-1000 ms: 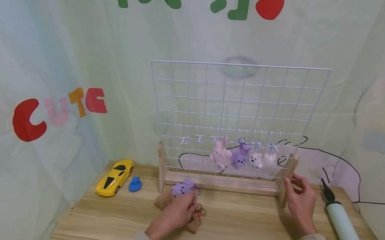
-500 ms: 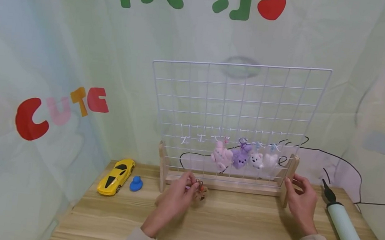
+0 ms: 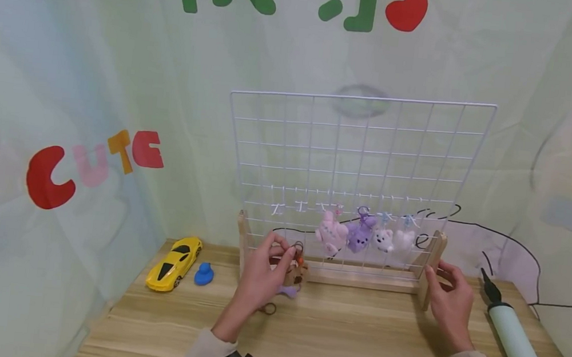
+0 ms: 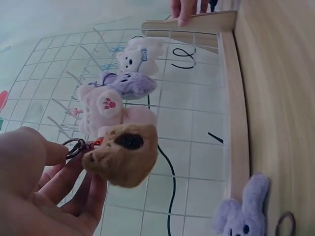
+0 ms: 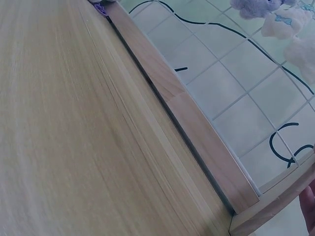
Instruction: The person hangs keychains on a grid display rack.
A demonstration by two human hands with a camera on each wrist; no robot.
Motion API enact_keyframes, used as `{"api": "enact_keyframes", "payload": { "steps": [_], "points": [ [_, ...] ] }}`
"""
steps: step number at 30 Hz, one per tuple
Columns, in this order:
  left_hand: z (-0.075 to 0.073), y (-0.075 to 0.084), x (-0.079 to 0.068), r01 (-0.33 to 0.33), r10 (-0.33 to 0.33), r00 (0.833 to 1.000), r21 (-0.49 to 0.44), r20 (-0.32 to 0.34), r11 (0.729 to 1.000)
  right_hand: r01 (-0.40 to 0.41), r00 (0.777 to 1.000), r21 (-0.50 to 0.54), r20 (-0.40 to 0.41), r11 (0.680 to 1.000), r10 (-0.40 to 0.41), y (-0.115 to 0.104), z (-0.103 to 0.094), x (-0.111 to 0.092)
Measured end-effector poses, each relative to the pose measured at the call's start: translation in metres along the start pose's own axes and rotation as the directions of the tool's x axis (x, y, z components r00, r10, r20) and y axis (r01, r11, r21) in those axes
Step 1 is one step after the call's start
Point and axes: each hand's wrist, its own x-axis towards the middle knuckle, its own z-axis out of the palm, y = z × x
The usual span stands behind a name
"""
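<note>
My left hand (image 3: 262,271) pinches the metal ring of a brown plush keychain (image 4: 125,157), which dangles in front of the wire grid rack (image 3: 364,98) at its lower left. My right hand (image 3: 450,295) grips the rack's right wooden upright (image 3: 433,267). Pink (image 3: 332,233), purple (image 3: 360,234) and white plush keychains (image 3: 383,240) hang from hooks on the grid. Left of the pink one, white hooks (image 3: 301,206) hold nothing. Below my left hand lies another purple plush (image 4: 241,211) on the table, partly hidden in the head view, with a dark key ring (image 3: 268,309) near it.
A yellow toy car (image 3: 174,264) and a small blue rubber duck (image 3: 204,274) stand on the table left of the rack. To the right lies a pale green hand pump (image 3: 519,347) with a black nozzle. A printed curtain (image 3: 202,136) closes off the back.
My left hand has picked the brown plush keychain up from the table and raised it toward the grid. My right hand has stayed on the upright.
</note>
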Motion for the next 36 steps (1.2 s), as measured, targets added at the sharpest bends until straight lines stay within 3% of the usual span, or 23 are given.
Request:
{"api": "enact_keyframes", "payload": {
  "steps": [12,15,20,26,31,36],
  "points": [
    [0.008,0.015,0.012,0.001,-0.007,0.996,-0.059,-0.091,0.998,0.002,1.0,-0.006,-0.009,1.0,-0.003,0.005,0.002,0.001],
    [0.01,0.016,0.015,-0.001,-0.013,0.993,-0.113,-0.12,0.994,-0.002,1.0,-0.001,-0.006,1.0,0.002,0.004,0.001,0.001],
    [0.016,0.021,0.019,-0.048,0.02,0.987,-0.171,-0.162,0.984,-0.006,1.0,0.002,0.008,1.0,0.006,0.003,0.0,0.001],
    [0.021,0.029,0.024,-0.148,0.134,0.972,-0.06,-0.192,0.987,-0.008,1.0,0.006,-0.011,1.0,0.008,0.005,0.002,0.001],
    [0.024,0.036,0.027,-0.176,0.178,0.96,0.032,-0.216,0.984,-0.003,1.0,0.008,-0.015,1.0,0.003,0.007,0.002,0.002],
    [0.028,0.037,0.032,-0.244,0.257,0.933,0.084,-0.253,0.966,0.004,1.0,0.012,-0.021,1.0,-0.004,0.005,0.002,0.002]
  ]
}}
